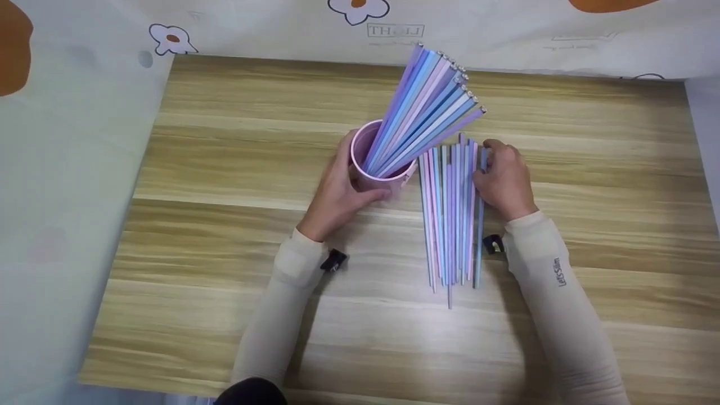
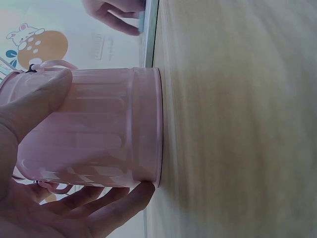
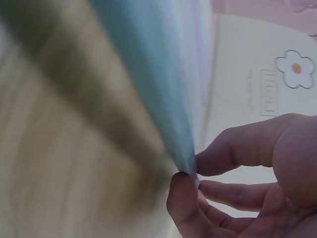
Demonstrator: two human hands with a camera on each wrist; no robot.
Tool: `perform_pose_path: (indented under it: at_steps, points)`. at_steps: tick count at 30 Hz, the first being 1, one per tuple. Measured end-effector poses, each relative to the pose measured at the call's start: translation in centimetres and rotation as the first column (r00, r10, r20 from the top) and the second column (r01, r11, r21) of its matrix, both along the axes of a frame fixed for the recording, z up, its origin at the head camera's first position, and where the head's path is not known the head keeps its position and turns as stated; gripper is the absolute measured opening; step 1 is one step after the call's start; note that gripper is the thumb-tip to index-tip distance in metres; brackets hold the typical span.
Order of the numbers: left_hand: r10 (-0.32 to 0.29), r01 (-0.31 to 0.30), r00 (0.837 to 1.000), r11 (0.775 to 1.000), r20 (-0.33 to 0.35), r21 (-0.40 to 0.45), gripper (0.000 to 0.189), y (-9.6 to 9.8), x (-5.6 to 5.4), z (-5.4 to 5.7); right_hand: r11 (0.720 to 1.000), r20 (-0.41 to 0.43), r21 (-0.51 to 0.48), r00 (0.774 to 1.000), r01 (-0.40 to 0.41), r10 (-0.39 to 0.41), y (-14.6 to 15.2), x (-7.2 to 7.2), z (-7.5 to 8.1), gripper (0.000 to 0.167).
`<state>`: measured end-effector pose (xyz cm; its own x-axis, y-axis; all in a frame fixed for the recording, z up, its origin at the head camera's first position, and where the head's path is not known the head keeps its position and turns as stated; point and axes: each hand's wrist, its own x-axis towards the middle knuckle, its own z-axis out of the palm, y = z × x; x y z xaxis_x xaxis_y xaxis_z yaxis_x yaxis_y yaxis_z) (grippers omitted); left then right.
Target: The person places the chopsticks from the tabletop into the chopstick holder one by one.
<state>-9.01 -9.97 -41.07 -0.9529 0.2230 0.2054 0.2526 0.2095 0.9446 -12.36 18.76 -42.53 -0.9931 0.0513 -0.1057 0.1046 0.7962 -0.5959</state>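
My left hand holds a small pink pail, thumb on one side and fingers curled round the other. In the pail leans a fan of pastel pencils with shiny gem-like tips, tilted to the right. To the right of it a second bunch of pencils lies side by side on the table. At the right edge of this bunch, my right hand pinches the far end of a blue pencil between thumb and fingers. That pencil lies slightly apart from the others.
The pail and pencils are on a wood-grain table. A pale cloth printed with flowers runs along the back and left. Black wrist clips show on both cream sleeves.
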Motion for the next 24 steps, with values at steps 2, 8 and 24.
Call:
perform_pose_path:
  at_steps: [2,8,24]
  points:
    - [0.002,-0.001,1.000,1.000,0.006,-0.014,0.097,0.0,0.0,0.1,0.999,-0.015,-0.039,1.000,0.005,-0.005,-0.1,0.4,0.6,0.058]
    - [0.001,-0.001,1.000,1.000,0.009,-0.009,0.097,0.0,0.0,0.0,0.985,-0.143,-0.170,0.988,0.041,-0.066,-0.8,1.5,3.2,0.057]
    - [-0.015,0.016,1.000,0.998,-0.022,0.053,0.096,0.0,-0.1,-0.3,0.566,-0.548,-0.793,0.672,-0.228,-0.498,-4.8,3.7,10.9,0.046]
